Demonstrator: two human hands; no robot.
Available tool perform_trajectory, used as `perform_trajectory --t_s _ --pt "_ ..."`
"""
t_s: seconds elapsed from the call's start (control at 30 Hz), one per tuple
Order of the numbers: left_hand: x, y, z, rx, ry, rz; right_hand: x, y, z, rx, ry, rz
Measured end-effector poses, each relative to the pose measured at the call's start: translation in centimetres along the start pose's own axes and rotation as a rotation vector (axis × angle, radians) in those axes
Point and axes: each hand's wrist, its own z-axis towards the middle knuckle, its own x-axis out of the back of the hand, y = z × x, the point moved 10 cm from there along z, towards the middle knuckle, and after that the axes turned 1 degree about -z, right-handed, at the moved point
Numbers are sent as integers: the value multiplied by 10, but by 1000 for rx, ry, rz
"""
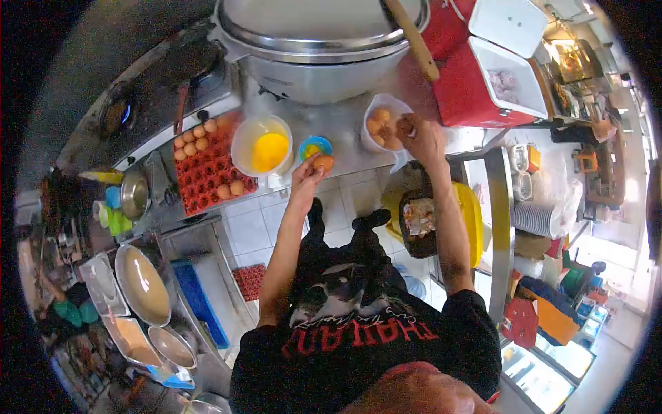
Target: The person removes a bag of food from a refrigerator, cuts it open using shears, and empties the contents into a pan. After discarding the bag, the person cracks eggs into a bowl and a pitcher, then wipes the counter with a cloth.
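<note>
My left hand [307,183] is closed around a brown egg [323,163], just in front of a small blue bowl [305,145] with something yellow in it. Left of that bowl is a white tub [241,153] of bright yellow beaten egg. My right hand [422,140] reaches over the right rim of a white pitcher [373,110] with rounded brown eggs or shells inside. Its fingers are curled, and what they hold, if anything, is not clear. A red egg tray [195,181] with several brown eggs [189,148] lies at the left.
A large lidded metal pot [303,76] stands at the back, with a wooden handle [414,45] across its right side. To the right is an open red cooler [465,83]. A lit stove burner [124,114] is far left. Below the counter sits a dark-lined yellow bin [471,221].
</note>
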Motion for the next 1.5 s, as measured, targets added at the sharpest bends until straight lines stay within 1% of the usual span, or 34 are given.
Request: perform_trajectory --t_s 0.03,0.07,0.1,0.17,0.27,0.37,0.4,0.47,0.53,0.63,0.67,0.73,0.77,0.87,0.93,1.03,1.07,1.13,1.17,1.27,1.37,1.43,1.47,1.5 --pt "1 1 2 -7 13 11 -3 0 -4 9 28 11" --pt "4 4 6 -22 35 18 0 9 -7 -37 132 116" --pt "8 6 7 -41 45 23 11 6 -13 -119 290 134" --pt "13 5 11 -60 42 44 2 0 -15 -106 136 -60" --pt "22 2 18 -68 88 86 -1 5 -21 -220 148 -31" --pt "28 1 13 -115 131 140 -15 -14 -27 -262 185 373" --pt "27 5 19 -147 134 166 -37 -21 -33 -243 242 672" --pt "24 9 29 -195 119 200 -84 -58 -41 -28 166 404" --pt "23 6 34 -226 91 213 -109 -103 -46 130 202 551" --pt "24 26 25 -243 182 387 -153 -121 -43 121 43 426" --pt "22 30 26 -247 178 326 -143 -123 -42 189 131 464" --pt "20 29 25 -246 166 206 -148 -120 -42 140 142 462" --pt "21 28 26 -259 181 253 -150 -116 -44 113 149 457" --pt "28 28 32 -283 211 413 -181 -97 -49 22 43 622" --pt "30 28 29 -253 221 540 -214 -69 -50 -193 -112 892" --pt "52 0 31 -267 283 379 -264 -35 -61 -482 -290 1239" --pt "54 -9 31 -221 275 358 -278 -27 -67 -567 -345 1345" --pt "53 -12 28 -138 263 316 -286 -27 -72 -571 -403 1480" --pt "50 -9 25 -139 266 330 -290 -28 -73 -569 -432 1549" --pt "48 -8 23 -131 262 349 -298 -24 -75 -661 -488 1480" --pt "52 -15 23 -119 246 331 -311 -8 -80 -660 -445 1515" --pt "57 -18 21 -145 245 339 -301 -11 -72 -611 -497 1234" --pt "59 -22 19 -127 249 282 -294 -14 -68 -585 -521 1093" --pt "59 -23 15 -109 251 226 -292 -14 -67 -582 -507 1135"
